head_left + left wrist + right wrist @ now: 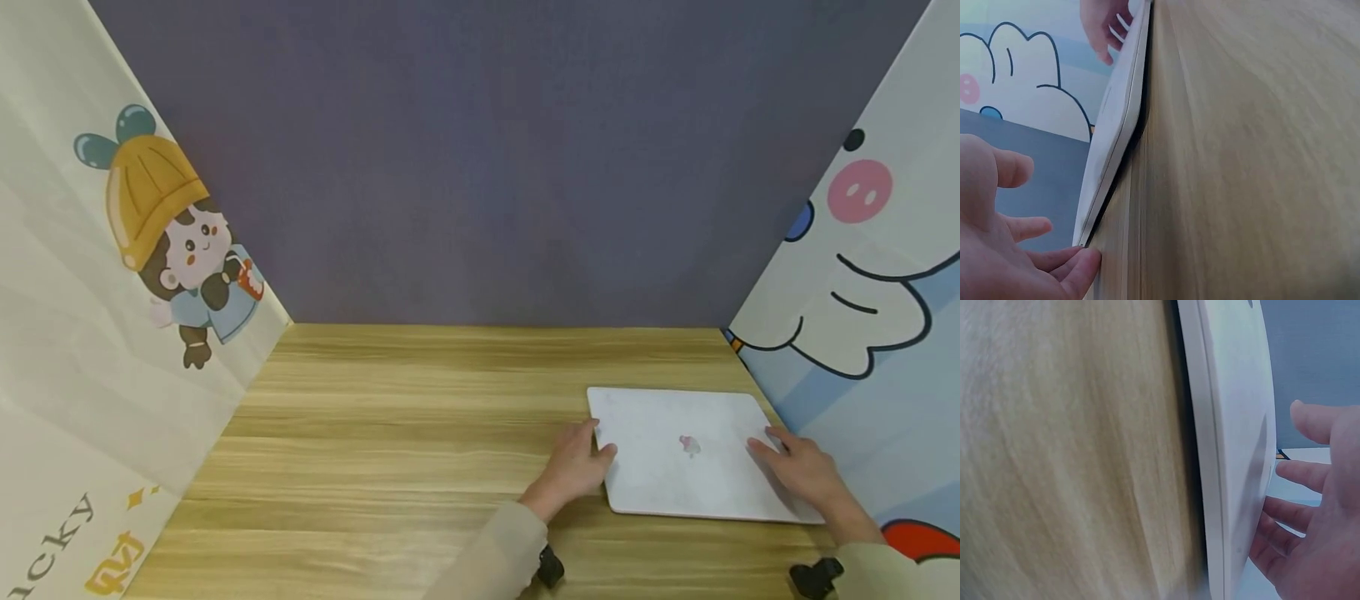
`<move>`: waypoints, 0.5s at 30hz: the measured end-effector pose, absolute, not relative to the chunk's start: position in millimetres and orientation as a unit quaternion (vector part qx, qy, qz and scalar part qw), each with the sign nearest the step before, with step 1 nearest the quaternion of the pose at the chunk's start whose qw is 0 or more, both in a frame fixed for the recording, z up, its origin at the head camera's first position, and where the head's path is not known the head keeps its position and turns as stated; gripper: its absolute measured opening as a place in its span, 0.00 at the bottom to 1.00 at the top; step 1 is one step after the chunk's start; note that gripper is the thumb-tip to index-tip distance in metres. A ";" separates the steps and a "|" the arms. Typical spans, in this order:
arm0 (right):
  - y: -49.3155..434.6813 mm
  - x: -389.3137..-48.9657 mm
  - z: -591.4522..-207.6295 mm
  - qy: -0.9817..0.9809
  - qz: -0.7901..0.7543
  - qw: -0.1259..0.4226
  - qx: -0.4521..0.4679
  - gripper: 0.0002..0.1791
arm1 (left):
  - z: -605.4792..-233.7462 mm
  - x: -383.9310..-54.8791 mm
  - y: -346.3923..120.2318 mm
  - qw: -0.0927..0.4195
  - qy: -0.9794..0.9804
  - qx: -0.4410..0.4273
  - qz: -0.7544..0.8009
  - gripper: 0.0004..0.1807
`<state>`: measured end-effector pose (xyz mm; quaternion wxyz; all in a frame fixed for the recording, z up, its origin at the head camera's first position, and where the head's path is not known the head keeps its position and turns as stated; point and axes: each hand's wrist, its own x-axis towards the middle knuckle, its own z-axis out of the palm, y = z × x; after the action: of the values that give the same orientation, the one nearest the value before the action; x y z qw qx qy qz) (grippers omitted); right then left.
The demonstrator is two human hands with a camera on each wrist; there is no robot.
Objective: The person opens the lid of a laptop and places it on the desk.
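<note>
A closed silver laptop (675,479) with an apple logo on its lid lies on the wooden table, a dark strip showing beneath its edge in both wrist views. Along its left side is my left hand (577,462), thumb spread over the lid. In the left wrist view, the lower fingertips (1088,262) touch the laptop's corner, while thumb and index finger stand off it. My right hand (802,471) is at the opposite side, thumb over the lid. The right wrist view shows its loosely extended fingers (1288,512) right at the laptop's side edge.
Wood-grain table (375,467) stretches to the left of the laptop. A dark grey panel (510,167) rises behind it. Printed cartoon cloths hang on both sides, the right one (900,325) close to my right hand. Black wrist devices (817,577) sit at both sleeves.
</note>
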<state>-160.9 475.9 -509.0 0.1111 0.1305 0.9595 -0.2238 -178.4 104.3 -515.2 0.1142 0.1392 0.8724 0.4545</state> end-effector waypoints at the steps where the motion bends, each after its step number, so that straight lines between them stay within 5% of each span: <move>1: 475.9 -160.7 -508.6 0.960 -0.223 0.110 0.131 0.53 | -515.0 -178.6 104.9 0.116 0.872 0.136 0.456 0.31; 15: 480.0 -160.8 -510.2 0.963 -0.223 0.103 0.114 0.51 | -510.0 -180.4 113.8 0.111 0.874 0.131 0.454 0.33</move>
<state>-160.8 480.0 -510.2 0.1030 0.1143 0.9627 -0.2226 -180.4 113.8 -510.0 0.1109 0.1306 0.8743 0.4541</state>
